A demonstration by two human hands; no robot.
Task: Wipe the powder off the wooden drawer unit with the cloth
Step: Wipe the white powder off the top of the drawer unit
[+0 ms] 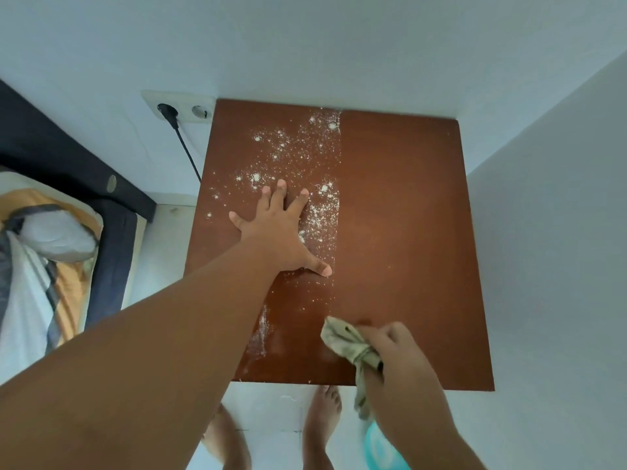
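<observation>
Fingers [280, 193] of left hand [276, 234] splayed on wooden drawer unit [407, 232] amid powder [298, 154], right hand [402, 362] clutching crumpled cloth [341, 340].

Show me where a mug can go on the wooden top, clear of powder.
The right half of the wooden top is bare, between the powder and the right wall. The left half is crowded: powder and the flat left hand. The right hand grips the cloth at the near edge.

Two hands [275, 232] [395, 354], one cloth [341, 340], one cabinet [407, 232]
</observation>
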